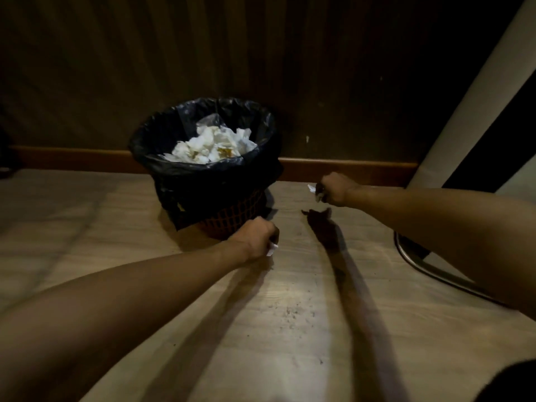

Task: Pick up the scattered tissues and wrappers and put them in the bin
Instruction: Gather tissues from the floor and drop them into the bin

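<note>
Both forearms reach out from the bottom corners over the wood-look floor [290, 329]. Left hand [255, 239] is curled into a fist just in front of the bin's base, with a small white scrap [272, 249] poking out on its right side. Right hand [333, 189] is also closed, held further out and to the right of the bin, and another white scrap [312, 188] shows at its fingers. Each hand throws a long dark shadow across the floor. Between and beyond the hands stands the bin [232, 219], a mesh basket lined with a black bag [179, 129], against the dark wall and its skirting board [348, 169]. Crumpled white tissues [214, 146], some stained yellow, fill it. A pale slanted post [464, 111] rises at the right.
</note>
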